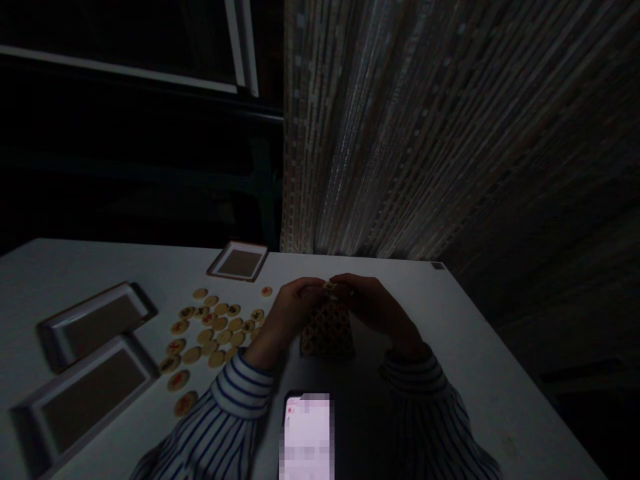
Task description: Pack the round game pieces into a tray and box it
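Note:
Between the fingertips of both hands is a small round wooden piece with a dark mark [329, 287]. My left hand [295, 303] pinches it from the left, and my right hand [367, 303] has its fingers closed on its right side. Directly beneath them, a dark patterned block [327, 333], seemingly made of similar marked pieces, stands on the white table [480, 373]. Several loose round pieces [220, 323], some with red or black characters and some plain, lie spread to the left of my left hand. The scene is dim.
Two shallow rectangular trays [120, 299] [131, 393] lie at the left, and a smaller open box [263, 253] is near the back edge. A lit phone [307, 437] lies at the front. Behind the table hangs a strand curtain [345, 133].

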{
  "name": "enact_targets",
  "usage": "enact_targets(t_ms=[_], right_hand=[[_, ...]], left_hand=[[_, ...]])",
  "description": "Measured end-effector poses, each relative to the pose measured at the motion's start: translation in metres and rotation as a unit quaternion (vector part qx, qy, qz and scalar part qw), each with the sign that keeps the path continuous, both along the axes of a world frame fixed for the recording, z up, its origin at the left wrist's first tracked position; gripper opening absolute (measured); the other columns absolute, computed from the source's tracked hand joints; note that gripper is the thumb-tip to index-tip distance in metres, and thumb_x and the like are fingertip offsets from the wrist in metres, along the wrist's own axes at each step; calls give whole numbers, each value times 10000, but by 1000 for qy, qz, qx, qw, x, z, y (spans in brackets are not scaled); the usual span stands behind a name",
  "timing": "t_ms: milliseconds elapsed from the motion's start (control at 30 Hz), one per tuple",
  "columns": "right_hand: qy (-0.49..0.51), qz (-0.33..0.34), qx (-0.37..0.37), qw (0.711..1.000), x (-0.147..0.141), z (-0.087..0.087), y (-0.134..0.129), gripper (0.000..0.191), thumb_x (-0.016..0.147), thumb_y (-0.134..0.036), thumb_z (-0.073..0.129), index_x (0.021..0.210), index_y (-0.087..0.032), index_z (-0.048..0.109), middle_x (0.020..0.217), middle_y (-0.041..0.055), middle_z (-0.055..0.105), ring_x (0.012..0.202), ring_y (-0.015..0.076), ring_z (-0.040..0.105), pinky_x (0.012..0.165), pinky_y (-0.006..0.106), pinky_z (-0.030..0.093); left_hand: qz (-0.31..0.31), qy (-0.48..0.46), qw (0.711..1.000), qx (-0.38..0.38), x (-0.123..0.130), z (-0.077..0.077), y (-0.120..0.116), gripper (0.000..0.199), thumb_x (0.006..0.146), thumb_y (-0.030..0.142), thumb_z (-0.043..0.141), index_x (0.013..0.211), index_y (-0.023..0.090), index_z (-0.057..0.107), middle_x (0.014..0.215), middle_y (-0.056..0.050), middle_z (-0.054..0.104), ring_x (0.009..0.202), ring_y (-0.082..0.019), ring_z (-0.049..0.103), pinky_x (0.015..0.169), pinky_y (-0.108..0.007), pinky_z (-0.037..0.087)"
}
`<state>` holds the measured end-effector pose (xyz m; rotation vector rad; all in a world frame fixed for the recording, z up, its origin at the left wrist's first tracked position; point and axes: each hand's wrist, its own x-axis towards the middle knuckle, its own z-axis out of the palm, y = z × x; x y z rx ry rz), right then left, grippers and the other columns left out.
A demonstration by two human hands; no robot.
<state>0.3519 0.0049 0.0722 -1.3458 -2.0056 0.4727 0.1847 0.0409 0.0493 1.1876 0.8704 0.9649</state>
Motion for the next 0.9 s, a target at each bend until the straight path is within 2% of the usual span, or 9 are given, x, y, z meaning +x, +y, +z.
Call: enact_targets(t_ms=[533,900], right_hand=[[-11,17,-14,1000,-1,3,-1,212,838,-195,485,1008,-197,613,901,36,670,786,136,602,711,258,451],[-6,21,-20,1000,0,1,0,223,830,-206,495,1013,-211,622,928,36,670,814,146,604,732,269,457]], left_hand=[[8,37,999,21,-2,-1,3,266,631,312,686,820,125,674,811,-77,699,785,-195,631,753,-323,477],[-3,39,999,17,-3,-4,4,245,631,313,689,800,137,667,785,-66,701,766,-188,636,736,-324,486]])
